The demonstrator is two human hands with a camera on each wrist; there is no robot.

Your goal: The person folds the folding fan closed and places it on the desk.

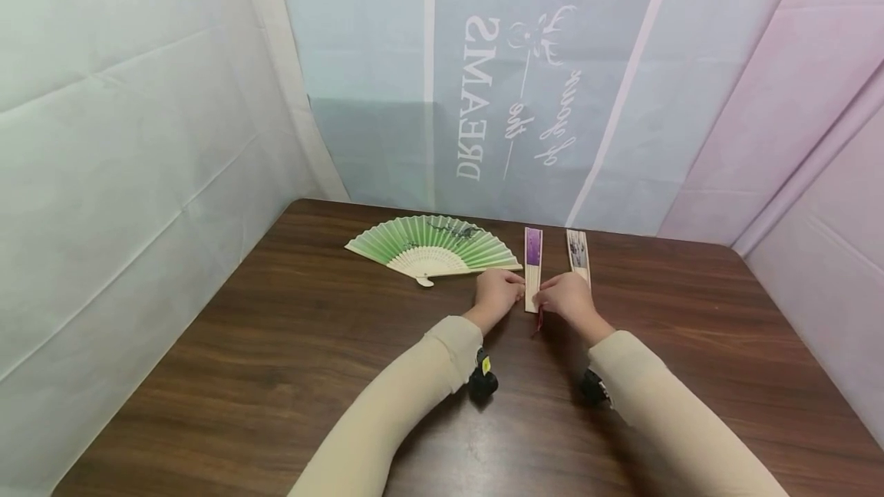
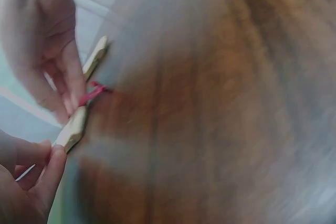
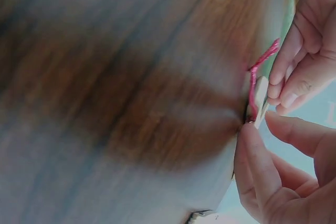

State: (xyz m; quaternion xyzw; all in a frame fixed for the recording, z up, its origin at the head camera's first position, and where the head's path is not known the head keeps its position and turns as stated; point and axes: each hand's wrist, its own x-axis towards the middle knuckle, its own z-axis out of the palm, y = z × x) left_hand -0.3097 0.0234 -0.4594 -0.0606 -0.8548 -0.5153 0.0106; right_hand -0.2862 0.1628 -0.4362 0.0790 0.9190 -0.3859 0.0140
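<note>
"Where's the purple fan (image 1: 533, 248)?"

"Far on the tabletop (image 1: 276, 374), between the spread green fan (image 1: 431, 238) to its left and the folded grey fan (image 1: 578, 250) to its right. The left hand (image 1: 496, 297) pinches its left edge; the right hand (image 1: 568, 297) its right, by the red cord (image 3: 266, 54)."

"Risks?"

"A trapped cord might snag; uneven pulling might bend those slim, wood-like slats (image 1: 532, 280). The cord looks twisted, the green fan pleated."

head: from above, faces forward-down, wide over tabletop (image 1: 262, 359) | left wrist, right wrist: close, tilted | wrists share left hand (image 3: 312, 43), right hand (image 2: 47, 40), red cord (image 3: 253, 90)
</note>
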